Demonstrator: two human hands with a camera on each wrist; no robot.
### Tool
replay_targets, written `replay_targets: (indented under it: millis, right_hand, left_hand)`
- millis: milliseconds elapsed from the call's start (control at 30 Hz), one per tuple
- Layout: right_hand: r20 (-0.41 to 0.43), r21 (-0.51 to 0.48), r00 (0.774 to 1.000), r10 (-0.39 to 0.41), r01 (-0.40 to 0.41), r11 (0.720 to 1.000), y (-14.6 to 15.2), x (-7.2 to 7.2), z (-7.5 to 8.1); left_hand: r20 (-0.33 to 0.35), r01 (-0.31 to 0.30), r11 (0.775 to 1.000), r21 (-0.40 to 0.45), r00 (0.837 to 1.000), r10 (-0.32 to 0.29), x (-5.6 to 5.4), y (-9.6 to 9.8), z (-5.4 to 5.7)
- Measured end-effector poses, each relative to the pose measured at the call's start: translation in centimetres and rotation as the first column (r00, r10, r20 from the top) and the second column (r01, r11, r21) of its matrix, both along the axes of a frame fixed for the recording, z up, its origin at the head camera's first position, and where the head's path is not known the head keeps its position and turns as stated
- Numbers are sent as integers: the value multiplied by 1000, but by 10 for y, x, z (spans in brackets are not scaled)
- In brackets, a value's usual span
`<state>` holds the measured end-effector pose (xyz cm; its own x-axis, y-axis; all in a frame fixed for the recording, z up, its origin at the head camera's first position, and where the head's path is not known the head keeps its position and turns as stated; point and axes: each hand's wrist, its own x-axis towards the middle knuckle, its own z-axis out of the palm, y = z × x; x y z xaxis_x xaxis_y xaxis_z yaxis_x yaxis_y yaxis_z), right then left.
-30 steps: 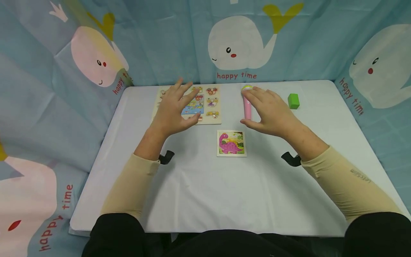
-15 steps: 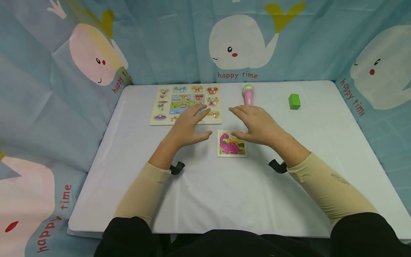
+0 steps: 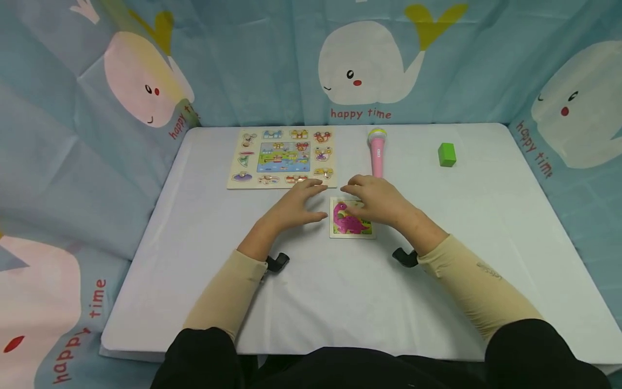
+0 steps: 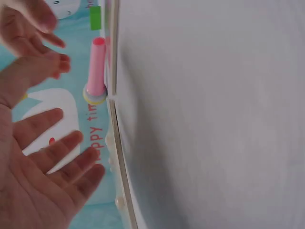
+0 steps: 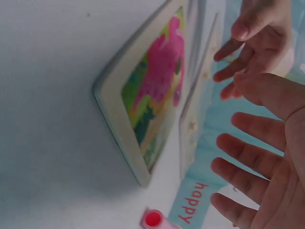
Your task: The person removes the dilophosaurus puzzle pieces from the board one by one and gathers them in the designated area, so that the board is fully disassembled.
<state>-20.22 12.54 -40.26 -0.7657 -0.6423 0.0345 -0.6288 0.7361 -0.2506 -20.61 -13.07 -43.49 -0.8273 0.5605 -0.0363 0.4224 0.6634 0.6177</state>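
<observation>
A small square dinosaur puzzle in a pale wooden frame lies flat near the table's middle, its pink dinosaur large in the right wrist view. My left hand hovers just left of it, fingers spread and holding nothing. Above the puzzle's upper right part, my right hand hangs with parted fingers, covering some of the picture in the head view. Both palms face each other across the puzzle. In the left wrist view the left fingers are loosely extended; the right fingers look the same in the right wrist view.
Behind the left hand lies a wooden peg puzzle board. A pink toy microphone lies beyond the right hand, and a green block sits farther right. A blue whale-print curtain rises behind and beside the white table.
Both hands have come back toward the person and closer together, from the peg board and microphone to the dinosaur puzzle. The objects on the table have stayed in place.
</observation>
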Motion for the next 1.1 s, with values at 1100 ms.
replay_targets:
  millis: [1100]
  right_hand:
    - [344,-40,920,-189,216,976,-27,-20,-34]
  left_hand:
    - [-57,-13,994,-107,998,7,9,16,-39]
